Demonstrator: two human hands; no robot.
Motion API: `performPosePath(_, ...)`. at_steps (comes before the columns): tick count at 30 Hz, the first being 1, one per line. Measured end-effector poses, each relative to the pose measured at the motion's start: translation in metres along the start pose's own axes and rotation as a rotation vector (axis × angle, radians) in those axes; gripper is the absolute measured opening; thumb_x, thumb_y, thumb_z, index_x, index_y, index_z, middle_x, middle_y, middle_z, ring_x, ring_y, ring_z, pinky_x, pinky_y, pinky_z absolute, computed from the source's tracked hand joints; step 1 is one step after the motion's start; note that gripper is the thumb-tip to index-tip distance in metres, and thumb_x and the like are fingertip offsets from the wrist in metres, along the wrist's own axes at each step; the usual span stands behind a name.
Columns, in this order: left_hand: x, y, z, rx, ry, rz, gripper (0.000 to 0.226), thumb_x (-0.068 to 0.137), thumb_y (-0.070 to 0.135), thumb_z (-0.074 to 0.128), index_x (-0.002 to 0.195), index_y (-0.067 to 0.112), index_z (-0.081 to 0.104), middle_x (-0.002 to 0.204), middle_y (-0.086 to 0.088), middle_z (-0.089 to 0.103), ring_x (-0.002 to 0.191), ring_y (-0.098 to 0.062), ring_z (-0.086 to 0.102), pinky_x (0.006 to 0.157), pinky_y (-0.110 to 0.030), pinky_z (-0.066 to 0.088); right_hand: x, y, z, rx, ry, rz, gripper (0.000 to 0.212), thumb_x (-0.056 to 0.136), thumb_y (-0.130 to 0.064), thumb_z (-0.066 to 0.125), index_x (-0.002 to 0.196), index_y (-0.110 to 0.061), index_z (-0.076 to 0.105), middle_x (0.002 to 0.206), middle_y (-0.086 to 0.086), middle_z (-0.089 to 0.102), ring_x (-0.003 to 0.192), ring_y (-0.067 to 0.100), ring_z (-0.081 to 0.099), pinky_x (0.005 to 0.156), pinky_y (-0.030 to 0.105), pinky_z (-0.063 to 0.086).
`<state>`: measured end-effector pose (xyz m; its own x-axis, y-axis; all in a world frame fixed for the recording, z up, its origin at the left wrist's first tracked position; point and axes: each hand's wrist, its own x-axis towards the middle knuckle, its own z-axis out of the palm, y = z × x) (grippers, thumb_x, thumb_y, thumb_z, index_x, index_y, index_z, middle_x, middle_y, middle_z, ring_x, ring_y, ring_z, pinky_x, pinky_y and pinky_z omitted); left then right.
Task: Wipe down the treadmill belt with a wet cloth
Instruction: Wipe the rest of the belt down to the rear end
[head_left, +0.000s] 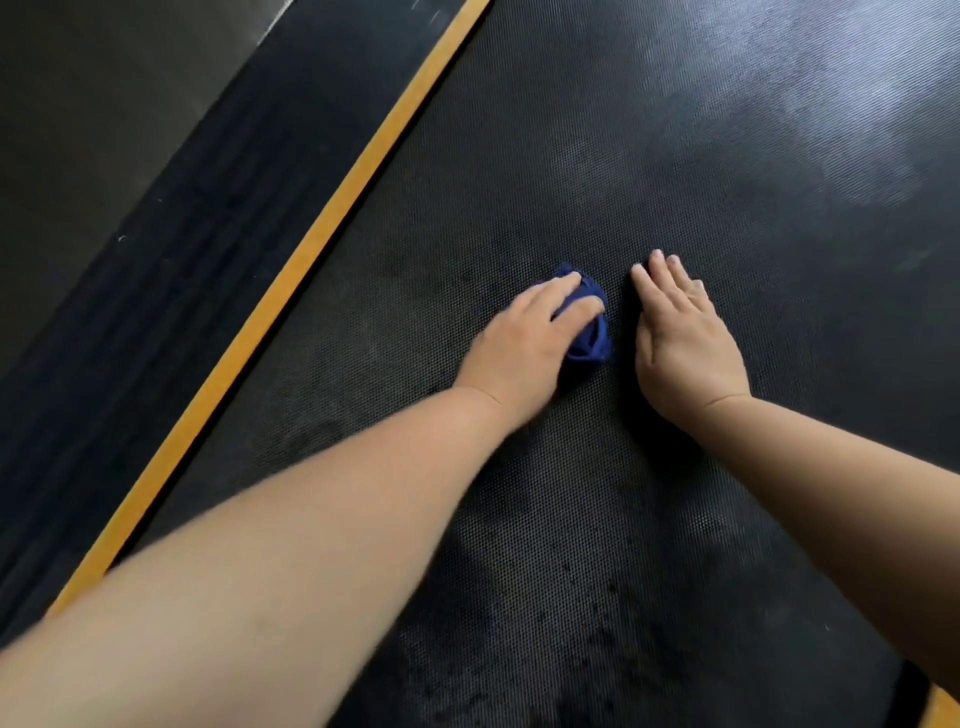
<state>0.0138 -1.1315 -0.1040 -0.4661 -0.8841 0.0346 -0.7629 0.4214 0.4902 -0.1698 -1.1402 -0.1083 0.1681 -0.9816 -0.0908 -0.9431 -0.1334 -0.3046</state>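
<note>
Left hand (519, 343) presses cloth (592, 340) with straight fingers (576, 310); right hand (680, 338) lies flat on belt (675, 156).

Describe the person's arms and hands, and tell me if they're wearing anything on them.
The left hand and right hand are bare, with no gloves, rings, watch or bracelets showing. No sleeve shows on either arm up to the picture's edge. The visible fingernails look short.
</note>
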Motion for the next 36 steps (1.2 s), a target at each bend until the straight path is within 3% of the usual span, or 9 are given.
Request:
performPosePath(2, 0.008, -0.028, -0.009, 0.056, 0.083, 0.025, 0.045, 0.087, 0.016, 0.04, 0.127, 0.009, 0.058, 0.14, -0.02, 0.047, 0.126, -0.04, 0.046, 0.099, -0.052, 0.044, -0.004, 0.006, 0.0, -0.02, 0.0, -0.026, 0.052, 0.097, -0.014, 0.034, 0.148, -0.011, 0.027, 0.157, 0.008, 0.019, 0.146, 0.021, 0.01, 0.117, 0.027, -0.002)
performPosePath(7, 0.037, -0.048, -0.033, 0.021, 0.318, -0.522, 0.042, 0.085, 0.005, 0.045, 0.123, 0.018, 0.055, 0.138, -0.006, 0.047, 0.12, -0.031, 0.044, 0.098, -0.037, 0.039, -0.007, 0.007, 0.008, -0.027, 0.036, -0.007, 0.057, 0.092, -0.021, 0.027, 0.148, -0.01, 0.03, 0.156, 0.007, 0.022, 0.146, 0.022, 0.015, 0.117, 0.029, 0.001)
performPosePath(12, -0.012, 0.023, 0.007, -0.062, 0.031, 0.083, 0.044, 0.079, 0.019, 0.034, 0.105, 0.009, 0.068, 0.118, -0.015, 0.063, 0.104, -0.037, 0.06, 0.089, -0.042, 0.051, -0.006, 0.014, 0.003, -0.007, 0.006, -0.042, 0.066, 0.086, -0.031, 0.018, 0.146, -0.007, 0.031, 0.155, 0.01, 0.023, 0.145, 0.021, 0.015, 0.116, 0.024, -0.001)
performPosePath(15, -0.008, -0.006, -0.01, -0.003, -0.03, 0.176, 0.043, 0.077, 0.019, 0.037, 0.109, 0.014, 0.065, 0.122, -0.014, 0.062, 0.107, -0.037, 0.06, 0.087, -0.047, 0.053, -0.006, 0.014, 0.003, 0.011, -0.005, -0.063, 0.068, 0.085, -0.033, 0.019, 0.146, -0.006, 0.031, 0.155, 0.011, 0.023, 0.145, 0.021, 0.015, 0.117, 0.025, -0.001)
performPosePath(21, 0.02, -0.056, -0.052, 0.101, 0.221, -0.478, 0.036, 0.083, 0.002, 0.049, 0.116, 0.016, 0.057, 0.131, -0.007, 0.05, 0.115, -0.031, 0.045, 0.091, -0.036, 0.039, -0.009, 0.011, 0.006, -0.013, 0.008, -0.057, 0.066, 0.088, -0.033, 0.019, 0.147, -0.007, 0.028, 0.156, 0.01, 0.021, 0.146, 0.023, 0.014, 0.118, 0.03, 0.002)
performPosePath(26, -0.026, 0.014, -0.008, -0.013, 0.043, 0.046, 0.03, 0.079, 0.016, 0.043, 0.099, 0.009, 0.065, 0.111, -0.015, 0.063, 0.096, -0.037, 0.059, 0.077, -0.044, 0.055, -0.008, 0.011, 0.003, -0.017, 0.0, -0.05, 0.068, 0.086, -0.035, 0.018, 0.146, -0.006, 0.03, 0.155, 0.012, 0.023, 0.145, 0.024, 0.016, 0.117, 0.031, 0.003)
performPosePath(29, -0.022, -0.01, -0.029, 0.076, -0.078, 0.175, 0.037, 0.08, 0.022, 0.039, 0.104, 0.012, 0.066, 0.115, -0.013, 0.063, 0.099, -0.036, 0.061, 0.078, -0.045, 0.055, -0.007, 0.011, 0.002, -0.018, -0.013, -0.055, 0.068, 0.087, -0.036, 0.017, 0.147, -0.007, 0.029, 0.156, 0.011, 0.021, 0.145, 0.022, 0.014, 0.117, 0.028, 0.0)
performPosePath(33, 0.0, -0.076, -0.069, 0.168, 0.103, -0.377, 0.036, 0.083, 0.005, 0.051, 0.116, 0.02, 0.056, 0.127, -0.007, 0.051, 0.114, -0.033, 0.048, 0.091, -0.043, 0.044, -0.01, 0.007, 0.006, -0.026, 0.053, -0.021, 0.064, 0.088, -0.033, 0.022, 0.146, -0.009, 0.033, 0.155, 0.009, 0.024, 0.146, 0.023, 0.014, 0.118, 0.032, 0.002)
performPosePath(36, -0.011, -0.038, -0.047, 0.147, 0.194, -0.397, 0.021, 0.085, 0.009, 0.048, 0.1, 0.016, 0.062, 0.114, -0.012, 0.057, 0.103, -0.035, 0.051, 0.081, -0.038, 0.044, -0.004, -0.007, 0.007, 0.037, 0.117, 0.019, 0.057, 0.087, -0.021, 0.033, 0.142, -0.011, 0.041, 0.154, 0.008, 0.029, 0.145, 0.023, 0.017, 0.118, 0.035, 0.004)
